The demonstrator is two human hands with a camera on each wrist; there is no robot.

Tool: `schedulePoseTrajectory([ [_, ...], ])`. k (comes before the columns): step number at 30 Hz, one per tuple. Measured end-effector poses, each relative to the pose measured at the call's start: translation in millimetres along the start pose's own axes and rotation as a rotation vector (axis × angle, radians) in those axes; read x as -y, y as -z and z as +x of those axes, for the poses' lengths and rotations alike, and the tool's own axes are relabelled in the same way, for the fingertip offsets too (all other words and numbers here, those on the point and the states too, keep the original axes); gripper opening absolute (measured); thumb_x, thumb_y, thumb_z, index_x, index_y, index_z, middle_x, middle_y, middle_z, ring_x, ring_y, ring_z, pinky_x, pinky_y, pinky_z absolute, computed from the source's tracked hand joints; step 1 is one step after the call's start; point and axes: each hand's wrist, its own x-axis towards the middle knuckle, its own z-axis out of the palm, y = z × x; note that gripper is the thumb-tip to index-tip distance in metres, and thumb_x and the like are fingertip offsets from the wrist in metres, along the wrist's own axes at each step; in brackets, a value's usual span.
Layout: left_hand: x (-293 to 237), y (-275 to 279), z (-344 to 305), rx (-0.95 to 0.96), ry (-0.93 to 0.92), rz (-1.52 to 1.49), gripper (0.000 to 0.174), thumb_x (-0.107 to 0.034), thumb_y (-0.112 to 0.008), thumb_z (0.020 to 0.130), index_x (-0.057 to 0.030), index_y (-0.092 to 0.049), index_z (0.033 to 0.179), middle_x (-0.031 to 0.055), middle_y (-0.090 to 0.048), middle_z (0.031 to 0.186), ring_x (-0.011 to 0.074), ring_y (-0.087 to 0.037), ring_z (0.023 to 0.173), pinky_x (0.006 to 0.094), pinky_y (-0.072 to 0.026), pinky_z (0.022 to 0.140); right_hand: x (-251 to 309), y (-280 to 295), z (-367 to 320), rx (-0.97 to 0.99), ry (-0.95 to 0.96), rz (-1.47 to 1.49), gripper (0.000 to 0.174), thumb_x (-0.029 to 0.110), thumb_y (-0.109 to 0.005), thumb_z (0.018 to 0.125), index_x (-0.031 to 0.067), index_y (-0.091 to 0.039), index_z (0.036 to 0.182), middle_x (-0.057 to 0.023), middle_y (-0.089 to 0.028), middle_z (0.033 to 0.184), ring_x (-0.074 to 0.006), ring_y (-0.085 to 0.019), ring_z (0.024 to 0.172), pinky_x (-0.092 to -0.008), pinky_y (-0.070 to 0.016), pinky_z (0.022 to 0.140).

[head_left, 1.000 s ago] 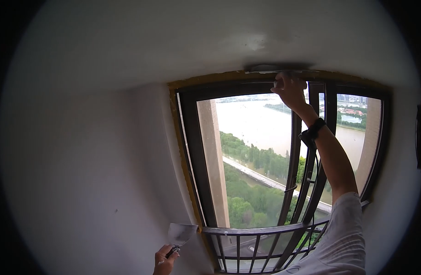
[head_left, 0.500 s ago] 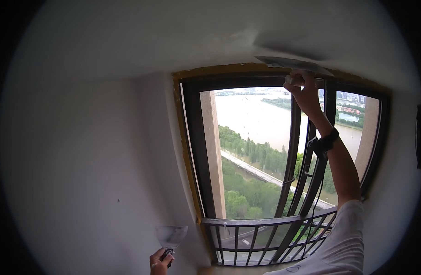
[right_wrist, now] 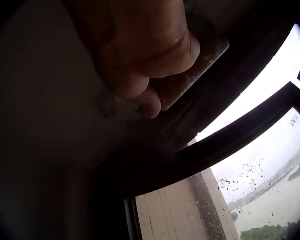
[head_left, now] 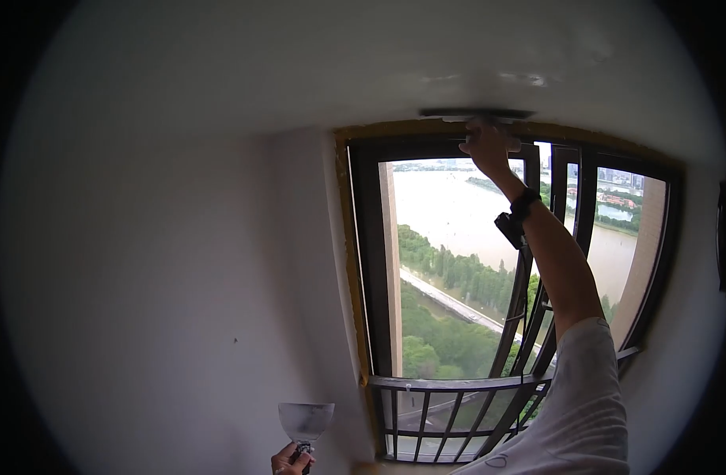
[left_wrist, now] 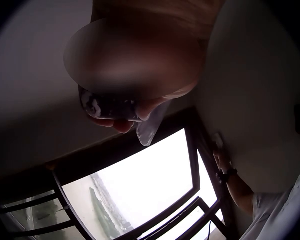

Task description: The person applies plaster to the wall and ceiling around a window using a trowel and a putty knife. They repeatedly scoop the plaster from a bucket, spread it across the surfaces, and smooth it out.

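Note:
At the ceiling edge above the window, the right hand (head_left: 489, 144) grips a wide flat trowel (head_left: 477, 115), its blade lying close to the ceiling (head_left: 363, 63). In the right wrist view the fingers curl at the trowel's plate (right_wrist: 195, 72). Low in the head view, the left hand (head_left: 291, 459) holds a putty knife (head_left: 306, 419) by its handle, blade up, with smears on the blade. The left wrist view shows the dark handle (left_wrist: 110, 106) in the curled fingers and part of the blade (left_wrist: 152, 125).
A dark-framed window (head_left: 369, 261) with yellowish-brown edging spans the centre, with a metal railing (head_left: 458, 385) across its lower part. White wall (head_left: 157, 317) lies to the left. A black object (head_left: 724, 237) is at the far right edge. A cable hangs below the right wrist.
The trowel has swung from a slant to nearly level along the ceiling edge, and the right hand has moved left. The putty knife's blade has turned more upright. The head view has shifted.

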Motion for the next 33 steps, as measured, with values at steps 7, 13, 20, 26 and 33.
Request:
schedulePoseTrajectory([
  [7, -16.1, 0.8, -10.0, 0.043, 0.005, 0.051, 0.014, -0.006, -0.056, 0.094, -0.0043, -0.067, 0.102, -0.0044, -0.055, 0.067, 0.0021, -0.04, 0.05, 0.0192, -0.0299, 0.046, 5.4, 12.4, -13.3, -0.113, -0.063, 0.358, 0.029, 0.008, -0.08, 0.065, 0.0063, -0.067, 0.09, -0.0077, -0.068, 0.08, -0.0218, -0.065, 0.083, -0.0366, -0.0463, 0.084],
  [13, -28.2, -19.8, 15.6, 0.203, 0.013, 0.042, 0.015, -0.009, -0.059, 0.094, -0.0056, -0.069, 0.103, -0.0051, -0.055, 0.067, 0.0029, -0.04, 0.052, 0.0191, -0.03, 0.048, 35.2, 110.0, -30.7, -0.126, 0.05, 0.47, 0.025, 0.006, -0.078, 0.067, 0.0055, -0.066, 0.089, -0.0029, -0.065, 0.082, -0.0148, -0.065, 0.078, -0.0294, -0.0507, 0.076],
  [20, 1.3, -88.8, 99.8, 0.529, -0.052, -0.075, 0.012, 0.003, -0.06, 0.088, 0.0049, -0.065, 0.098, 0.0079, -0.067, 0.084, 0.0125, -0.061, 0.07, 0.0257, -0.0512, 0.069, 104.4, 255.8, -46.0, -0.03, -0.009, 0.459, 0.028, 0.003, -0.081, 0.07, 0.007, -0.067, 0.095, -0.0023, -0.063, 0.089, -0.0122, -0.062, 0.084, -0.0284, -0.0529, 0.078],
  [26, -8.9, -145.8, 134.2, 0.851, -0.133, -0.154, 0.017, -0.001, -0.06, 0.092, 0.0043, -0.064, 0.108, 0.0063, -0.067, 0.091, 0.0112, -0.061, 0.078, 0.0255, -0.0502, 0.074, 175.4, 405.7, -65.2, 0.122, 0.08, 0.481, 0.031, 0.011, -0.072, 0.085, 0.0076, -0.061, 0.114, -0.0018, -0.064, 0.099, -0.0137, -0.06, 0.094, -0.0302, -0.0441, 0.093],
  [33, 31.8, -160.8, 167.2, 0.99, -0.018, -0.216, 0.03, -0.01, -0.064, 0.093, -0.0002, -0.063, 0.121, 0.0054, -0.068, 0.097, 0.0105, -0.061, 0.082, 0.0253, -0.0494, 0.08, 166.8, 431.2, -83.1, 0.179, 0.432, 0.598, 0.038, -0.004, -0.072, 0.079, 0.008, -0.056, 0.111, 0.0039, -0.035, 0.079, -0.0101, -0.035, 0.073, -0.021, -0.0358, 0.066],
])
